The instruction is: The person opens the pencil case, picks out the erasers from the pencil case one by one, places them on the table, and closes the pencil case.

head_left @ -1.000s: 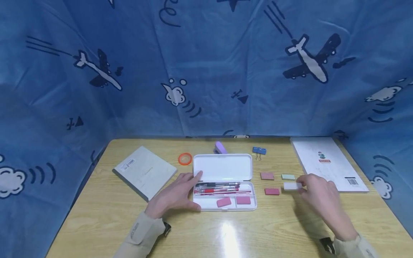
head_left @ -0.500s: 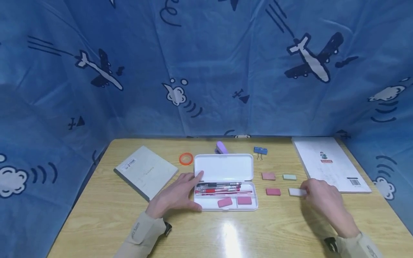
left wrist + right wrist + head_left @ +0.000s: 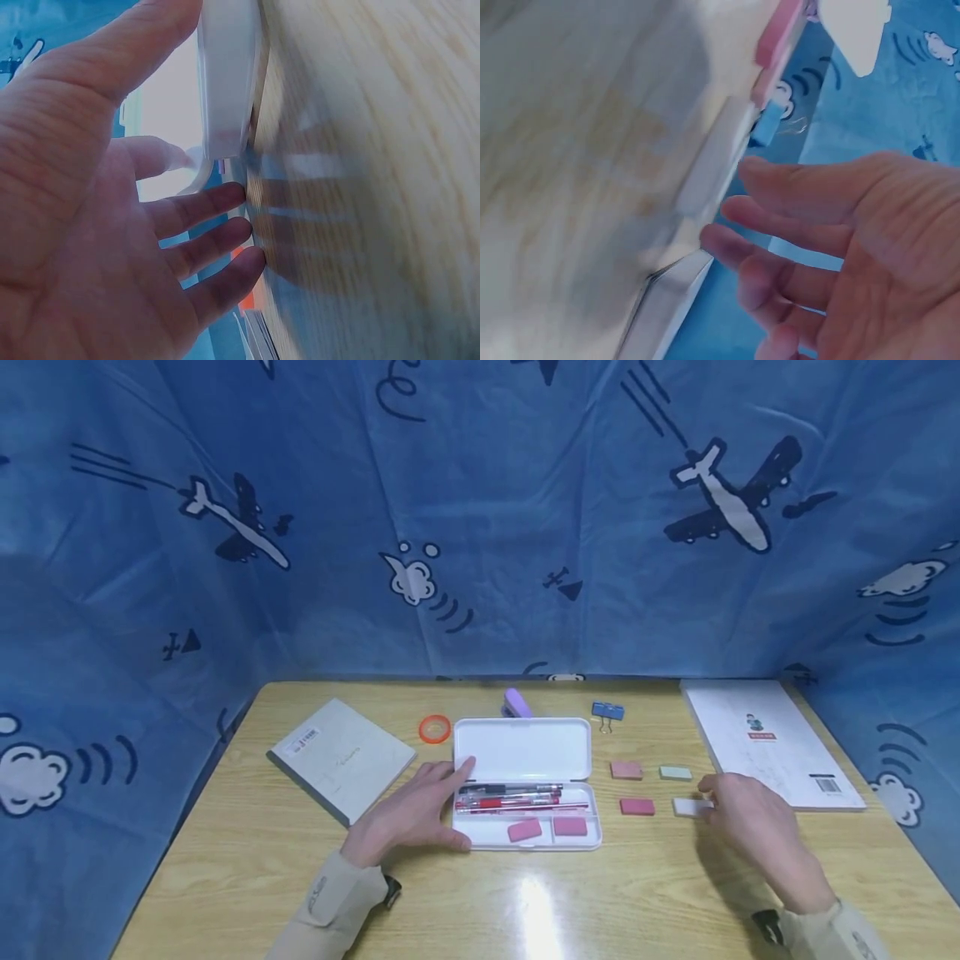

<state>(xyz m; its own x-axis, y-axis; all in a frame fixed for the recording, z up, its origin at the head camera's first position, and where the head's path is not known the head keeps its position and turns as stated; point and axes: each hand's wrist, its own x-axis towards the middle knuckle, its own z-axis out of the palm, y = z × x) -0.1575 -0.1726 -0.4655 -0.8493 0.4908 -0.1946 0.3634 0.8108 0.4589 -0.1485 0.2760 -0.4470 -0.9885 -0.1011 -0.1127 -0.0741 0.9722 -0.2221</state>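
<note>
My left hand (image 3: 412, 814) rests at the left side of an open white pencil case (image 3: 522, 747), thumb by its front corner and index finger at the lid. The left wrist view has that hand's fingers extended next to the case's edge. Pens (image 3: 510, 802) and two pink erasers, one (image 3: 524, 830) tilted and one (image 3: 570, 826) in the right compartment, lie inside. On the right, my right hand (image 3: 753, 822) hovers beside a white eraser (image 3: 688, 807) lying on the table. In the right wrist view its loosely bent fingers stand apart from the white eraser (image 3: 716, 150).
Near the white eraser lie a green eraser (image 3: 676, 772) and two pink ones (image 3: 626, 769). A notebook (image 3: 341, 760) is at left, a white book (image 3: 772, 743) at right. Orange tape (image 3: 434, 728), a purple stapler (image 3: 517, 703) and a blue binder clip (image 3: 607, 710) sit behind.
My right hand has lowered the white eraser onto the table, in line with the front pink one, and let go of it. The left hand stays at the case.
</note>
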